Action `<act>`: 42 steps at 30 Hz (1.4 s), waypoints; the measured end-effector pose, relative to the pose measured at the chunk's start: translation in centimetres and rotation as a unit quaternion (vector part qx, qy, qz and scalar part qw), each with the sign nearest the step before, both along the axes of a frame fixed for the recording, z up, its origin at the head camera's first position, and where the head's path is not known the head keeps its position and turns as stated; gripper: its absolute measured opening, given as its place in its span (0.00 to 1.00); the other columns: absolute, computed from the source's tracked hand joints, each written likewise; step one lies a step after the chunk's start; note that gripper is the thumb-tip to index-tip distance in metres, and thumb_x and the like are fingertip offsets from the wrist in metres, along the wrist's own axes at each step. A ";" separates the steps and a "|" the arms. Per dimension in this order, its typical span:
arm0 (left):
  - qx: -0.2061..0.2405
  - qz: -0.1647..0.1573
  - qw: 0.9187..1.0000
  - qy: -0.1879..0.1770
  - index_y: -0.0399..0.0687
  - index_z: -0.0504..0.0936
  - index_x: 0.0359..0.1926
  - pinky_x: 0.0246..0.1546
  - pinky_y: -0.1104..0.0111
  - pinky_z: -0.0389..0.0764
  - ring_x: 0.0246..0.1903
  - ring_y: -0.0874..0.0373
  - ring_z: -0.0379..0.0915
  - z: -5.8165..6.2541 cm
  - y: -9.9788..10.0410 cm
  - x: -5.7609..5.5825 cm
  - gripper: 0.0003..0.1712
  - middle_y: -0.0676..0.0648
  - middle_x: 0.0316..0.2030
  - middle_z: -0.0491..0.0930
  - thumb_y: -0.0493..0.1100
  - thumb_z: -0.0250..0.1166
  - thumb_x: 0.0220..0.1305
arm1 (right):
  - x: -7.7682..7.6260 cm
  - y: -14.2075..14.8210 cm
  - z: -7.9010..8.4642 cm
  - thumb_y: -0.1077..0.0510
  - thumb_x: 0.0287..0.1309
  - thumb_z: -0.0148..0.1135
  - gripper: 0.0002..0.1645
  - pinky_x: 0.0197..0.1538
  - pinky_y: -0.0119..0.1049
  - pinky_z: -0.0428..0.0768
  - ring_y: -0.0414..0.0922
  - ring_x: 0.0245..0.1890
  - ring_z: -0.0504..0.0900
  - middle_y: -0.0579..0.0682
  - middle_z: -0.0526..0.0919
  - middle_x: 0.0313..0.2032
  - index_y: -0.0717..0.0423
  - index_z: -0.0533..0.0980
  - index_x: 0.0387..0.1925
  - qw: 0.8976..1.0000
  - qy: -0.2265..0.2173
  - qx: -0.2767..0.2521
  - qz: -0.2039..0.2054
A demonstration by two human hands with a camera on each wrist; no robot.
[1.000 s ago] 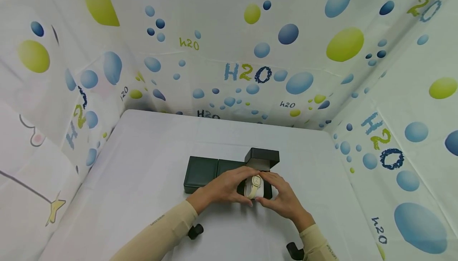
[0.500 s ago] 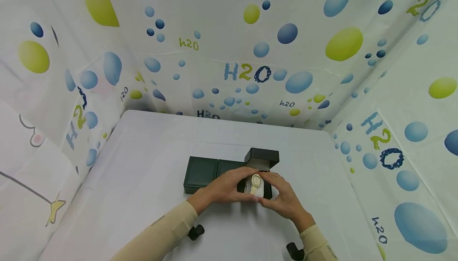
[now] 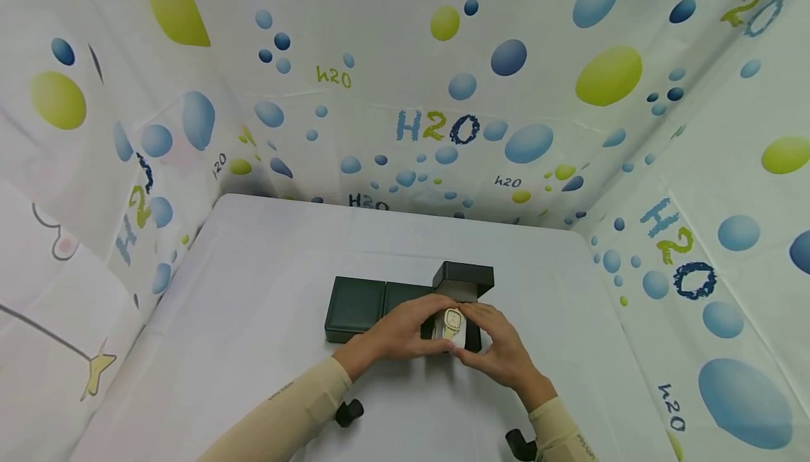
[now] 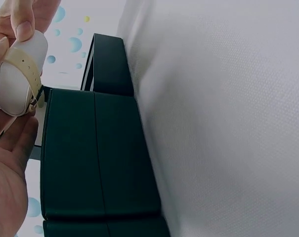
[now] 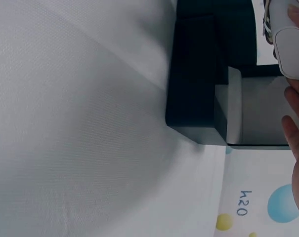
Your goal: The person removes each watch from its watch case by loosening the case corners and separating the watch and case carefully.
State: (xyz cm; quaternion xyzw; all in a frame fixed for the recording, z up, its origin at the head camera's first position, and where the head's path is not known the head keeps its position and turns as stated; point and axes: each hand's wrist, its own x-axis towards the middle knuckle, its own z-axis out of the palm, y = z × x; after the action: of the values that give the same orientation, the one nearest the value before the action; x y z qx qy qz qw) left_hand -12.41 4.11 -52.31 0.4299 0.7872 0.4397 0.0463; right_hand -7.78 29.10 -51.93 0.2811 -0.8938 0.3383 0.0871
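A watch (image 3: 452, 319) with a cream strap is wrapped round a white watch cushion (image 4: 33, 54). Both hands hold the cushion over an open dark green box (image 3: 473, 339), whose lid (image 3: 465, 278) stands raised behind them. My left hand (image 3: 405, 328) grips the left side, its thumb by the lower strap. From the right, my right hand (image 3: 503, 349) grips the other side with thumb and fingers. In the left wrist view the strap's holes show on the cushion. The right wrist view shows the cushion's smooth white end beside the open box's pale lining (image 5: 260, 108).
Left of the open box, two closed dark green boxes stand side by side, a left box (image 3: 354, 306) and a middle box (image 3: 405, 293) partly behind my left hand. All rest on a white-covered table (image 3: 272, 258), with a bubble-printed curtain (image 3: 380, 40) around it.
My left thumb has moved up and inward over the lower strap, close to my right thumb. The watch has shifted very slightly left. The boxes have stayed put.
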 end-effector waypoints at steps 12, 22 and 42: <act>0.006 -0.012 1.000 -0.014 0.58 0.70 0.73 0.62 0.65 0.80 0.61 0.68 0.74 0.3 0.0 -0.1 0.37 0.60 0.66 0.75 0.57 0.72 0.68 | 0.0 0.2 0.0 0.50 0.54 0.81 0.46 0.67 0.49 0.77 0.47 0.69 0.75 0.46 0.80 0.66 0.49 0.72 0.73 1.000 -0.005 -0.007 0.009; 0.019 -0.026 0.998 -0.045 0.56 0.74 0.72 0.61 0.59 0.81 0.62 0.66 0.75 0.6 -0.6 -0.3 0.32 0.58 0.66 0.77 0.55 0.69 0.71 | 0.2 0.5 -0.1 0.52 0.53 0.82 0.46 0.67 0.46 0.77 0.51 0.67 0.76 0.51 0.81 0.65 0.55 0.73 0.72 0.999 0.015 -0.001 0.028; 0.035 -0.023 0.996 -0.079 0.54 0.76 0.70 0.54 0.56 0.84 0.53 0.67 0.78 0.6 -1.2 -0.5 0.29 0.57 0.61 0.80 0.48 0.70 0.70 | -0.1 0.0 0.3 0.50 0.52 0.82 0.49 0.67 0.46 0.76 0.49 0.68 0.75 0.47 0.81 0.65 0.53 0.72 0.73 0.999 0.015 0.018 0.037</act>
State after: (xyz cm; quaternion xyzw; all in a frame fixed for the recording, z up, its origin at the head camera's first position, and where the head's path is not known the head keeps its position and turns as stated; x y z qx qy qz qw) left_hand -12.94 2.96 -51.67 0.4130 0.7551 0.4986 0.1029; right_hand -7.86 29.09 -51.60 0.3207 -0.8871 0.3212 0.0833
